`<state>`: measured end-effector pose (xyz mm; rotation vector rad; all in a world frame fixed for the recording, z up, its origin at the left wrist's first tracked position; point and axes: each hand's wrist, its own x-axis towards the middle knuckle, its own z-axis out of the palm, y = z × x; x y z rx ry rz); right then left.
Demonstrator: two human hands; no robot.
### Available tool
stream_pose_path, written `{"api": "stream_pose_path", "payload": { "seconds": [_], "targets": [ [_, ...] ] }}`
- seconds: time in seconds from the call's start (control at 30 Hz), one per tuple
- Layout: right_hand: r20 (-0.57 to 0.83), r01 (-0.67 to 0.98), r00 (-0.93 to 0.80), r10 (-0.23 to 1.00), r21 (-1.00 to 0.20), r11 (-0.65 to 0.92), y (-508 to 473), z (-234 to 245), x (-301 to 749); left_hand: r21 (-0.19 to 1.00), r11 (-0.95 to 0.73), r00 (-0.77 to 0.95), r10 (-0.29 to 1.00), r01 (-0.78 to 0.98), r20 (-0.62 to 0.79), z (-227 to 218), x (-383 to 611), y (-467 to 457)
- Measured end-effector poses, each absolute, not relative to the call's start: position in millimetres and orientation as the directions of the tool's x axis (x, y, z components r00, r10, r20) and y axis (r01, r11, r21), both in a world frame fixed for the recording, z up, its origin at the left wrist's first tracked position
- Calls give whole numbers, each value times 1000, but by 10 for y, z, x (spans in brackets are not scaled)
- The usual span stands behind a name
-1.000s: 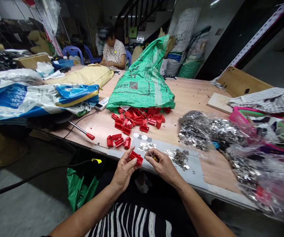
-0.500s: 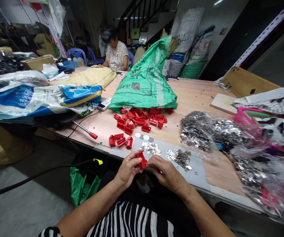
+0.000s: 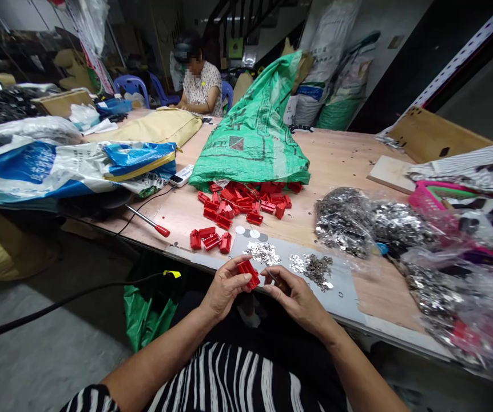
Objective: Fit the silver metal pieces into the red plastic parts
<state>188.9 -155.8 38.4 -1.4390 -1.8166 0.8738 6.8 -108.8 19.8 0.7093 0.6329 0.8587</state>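
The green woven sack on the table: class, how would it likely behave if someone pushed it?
The green woven sack is creased and slumped, so probably floppy. It would likely crumple rather than slide whole. Red plastic pieces spill from its mouth, so more might scatter.

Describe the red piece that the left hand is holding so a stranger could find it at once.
Start at the big green sack lying on the wooden table, with a heap of red pieces spilling from its mouth. Come toward the near table edge, past four loose red pieces. The red piece is the only one off the table, pinched in the left hand, beside the right hand.
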Motion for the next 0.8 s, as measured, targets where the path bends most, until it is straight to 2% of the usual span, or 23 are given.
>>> {"api": "stream_pose_path", "payload": {
  "seconds": [0.13, 0.27, 0.33, 0.4, 0.57, 0.8],
  "targets": [
    [161, 613, -169, 972, -756, 232, -1583, 347, 1949, 866, 327, 474, 872, -379, -123, 72, 60, -1045],
    [144, 704, -124, 982, -685, 190, -1595, 241, 1963, 996, -7, 417, 908, -89, 44, -51, 34, -958],
    [141, 731, -95, 985, -662, 165, -1586, 195, 1949, 979, -187, 413, 900, 76, 140, -83, 27, -909],
    [133, 749, -87, 987, -645, 152, -1568, 171, 1928, 939, -294, 438, 878, 177, 193, -96, 29, -863],
    [104, 764, -131, 986, -623, 168, -1523, 176, 1879, 912, -346, 507, 840, 221, 196, -58, 47, -793],
    [116, 743, -180, 977, -635, 212, -1500, 168, 1863, 958, -256, 521, 839, 127, 156, 10, 27, -779]
  ]
}}
